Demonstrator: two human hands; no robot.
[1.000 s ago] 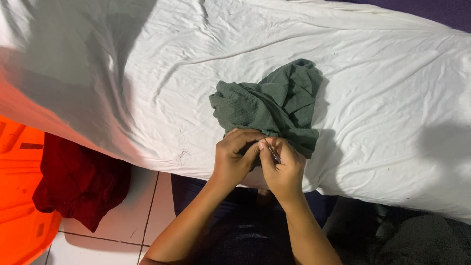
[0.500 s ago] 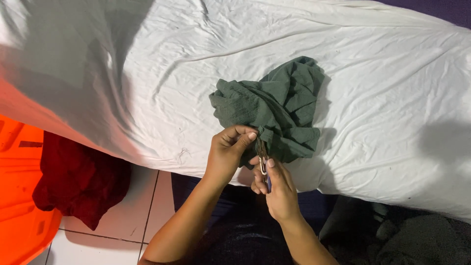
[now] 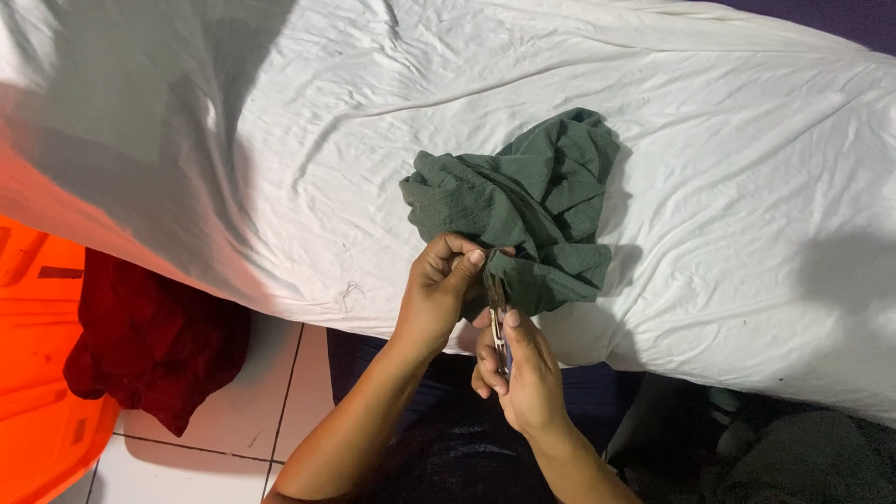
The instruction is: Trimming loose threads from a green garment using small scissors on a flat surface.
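Note:
A crumpled dark green cloth [image 3: 532, 210] lies on a bed covered by a white sheet [image 3: 280, 140]. My left hand [image 3: 439, 289] pinches the near edge of the green cloth between thumb and fingers. Just below it, my right hand [image 3: 518, 373] grips a thin strip or cord [image 3: 497, 313] of the same cloth, which runs upward from that hand to the left hand's fingertips. Both hands hover over the bed's near edge, close together.
An orange plastic basket [image 3: 33, 373] stands at the lower left on the white tiled floor [image 3: 252, 411], with a dark red garment [image 3: 149, 345] draped over its side. Dark fabric [image 3: 793, 457] lies at the lower right, beside my dark-clothed lap.
My hands were pressed together at the cloth's edge. My right hand has since drawn down and back toward me, pulling the thin strip taut, while the left hand stays on the cloth.

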